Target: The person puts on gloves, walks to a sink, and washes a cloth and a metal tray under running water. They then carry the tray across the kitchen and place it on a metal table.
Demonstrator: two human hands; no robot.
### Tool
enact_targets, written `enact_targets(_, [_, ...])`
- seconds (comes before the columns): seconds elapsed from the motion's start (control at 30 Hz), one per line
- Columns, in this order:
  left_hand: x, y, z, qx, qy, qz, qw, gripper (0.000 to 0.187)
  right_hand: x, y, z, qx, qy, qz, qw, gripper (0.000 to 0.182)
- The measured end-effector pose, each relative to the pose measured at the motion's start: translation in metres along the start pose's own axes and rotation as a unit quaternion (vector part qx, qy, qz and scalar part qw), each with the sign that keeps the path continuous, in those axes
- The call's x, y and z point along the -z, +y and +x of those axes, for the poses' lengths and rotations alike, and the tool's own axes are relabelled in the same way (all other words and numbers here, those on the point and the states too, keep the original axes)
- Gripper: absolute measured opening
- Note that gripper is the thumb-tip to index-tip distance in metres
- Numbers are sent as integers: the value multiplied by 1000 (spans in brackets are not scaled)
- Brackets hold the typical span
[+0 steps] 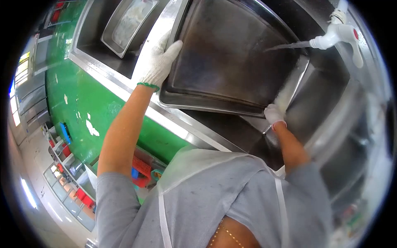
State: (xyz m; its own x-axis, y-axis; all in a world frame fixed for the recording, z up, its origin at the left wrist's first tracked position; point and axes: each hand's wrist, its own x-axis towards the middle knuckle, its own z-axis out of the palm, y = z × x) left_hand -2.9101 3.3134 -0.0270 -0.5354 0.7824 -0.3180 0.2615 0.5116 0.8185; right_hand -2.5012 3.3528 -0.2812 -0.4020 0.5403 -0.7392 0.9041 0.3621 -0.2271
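A large, dark metal tray (231,53) leans at a slant over the sink basin. My left hand (159,62), in a white knitted glove with a green cuff, grips the tray's left rim, its thumb resting on the edge. At the tray's lower right corner, my right hand (274,114), gloved too, has its fingers curled round the rim; part of them is hidden. A stream of water (287,46) runs from a white tap (337,36) onto the tray's right side.
Beside the tray on the right is a metal edge with whitish foam (285,93). A smaller rectangular metal pan (128,25) with whitish contents sits in the left basin. Green floor (89,107) lies left of the sink, with a red basket (142,167) near my body.
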Motion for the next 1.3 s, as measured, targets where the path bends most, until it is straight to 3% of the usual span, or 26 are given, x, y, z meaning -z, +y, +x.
enact_targets(0.1, [4, 10, 0, 13, -14, 75, 997, 52, 25, -55, -4, 106, -60, -240, 963, 35])
enact_targets(0.13, [5, 15, -3, 21, -24, 105, 994, 52, 49, -108, -28, 38, 43, -46, 997, 37])
enact_targets(0.17, [3, 7, -2, 14, -11, 49, 999, 52, 73, -161, -50, 17, 163, 163, 973, 41])
enact_targets(0.2, [2, 1, -3, 25, -27, -13, 999, 54, 63, -187, -66, 158, 327, 212, 907, 44])
enact_targets(0.23, [1, 5, -5, 63, -59, -82, 993, 56, 91, -205, -90, 316, 299, 134, 891, 40])
enact_targets(0.27, [2, 22, -17, 70, -77, -61, 993, 57, 75, -208, -89, 450, 196, 211, 846, 37])
enact_targets(0.3, [7, 17, -20, 102, -96, -72, 988, 56, 89, -206, -111, 451, 143, 288, 833, 40])
enact_targets(0.33, [11, 23, -34, 125, -96, -100, 982, 58, 90, -191, -117, 454, 166, 248, 839, 42])
enact_targets(0.43, [15, 43, -77, 86, -112, -69, 988, 71, 73, -117, -122, 433, 201, 170, 862, 51])
enact_targets(0.47, [19, 37, -80, 60, -108, -58, 991, 75, 80, -107, -125, 306, 125, 120, 936, 54])
enact_targets(0.53, [15, 43, -113, 11, -89, -52, 995, 87, 42, -81, -134, 144, 162, 128, 968, 59])
enact_targets(0.6, [11, 85, -152, -31, -31, -12, 999, 93, 38, -83, -139, 153, 107, 83, 979, 65])
enact_targets(0.63, [13, 105, -167, -9, -43, -17, 999, 97, 39, -86, -148, 190, 128, 67, 971, 62])
enact_targets(0.67, [17, 115, -176, -58, -33, -1, 998, 98, 44, -92, -153, 203, 127, 64, 969, 61])
enact_targets(0.73, [23, 160, -218, -62, -24, 23, 998, 97, 55, -103, -169, 233, 127, 53, 963, 60])
enact_targets(0.8, [31, 187, -246, -117, -16, -2, 993, 95, 49, -107, -169, 297, 206, 101, 927, 59])
enact_targets(0.87, [40, 222, -272, -159, 12, 59, 985, 85, 57, -125, -183, 336, 263, 153, 892, 58])
enact_targets(0.93, [46, 251, -295, -203, 70, 175, 961, 78, 80, -150, -215, 323, 198, 204, 903, 62])
enact_targets(0.97, [46, 276, -310, -240, 30, 209, 948, 62, 77, -164, -221, 317, 194, 227, 900, 68])
enact_targets(1.03, [43, 307, -326, -313, 6, 306, 899, 58, 81, -180, -232, 326, 216, 255, 884, 76])
enact_targets(1.1, [46, 324, -327, -356, 3, 374, 857, 54, 89, -192, -248, 359, 273, 261, 854, 76])
enact_targets(1.17, [53, 329, -319, -368, 10, 406, 836, 49, 102, -189, -264, 370, 260, 269, 850, 78])
enact_targets(1.3, [94, 307, -295, -344, 17, 347, 872, 40, 128, -173, -264, 361, 223, 193, 885, 75])
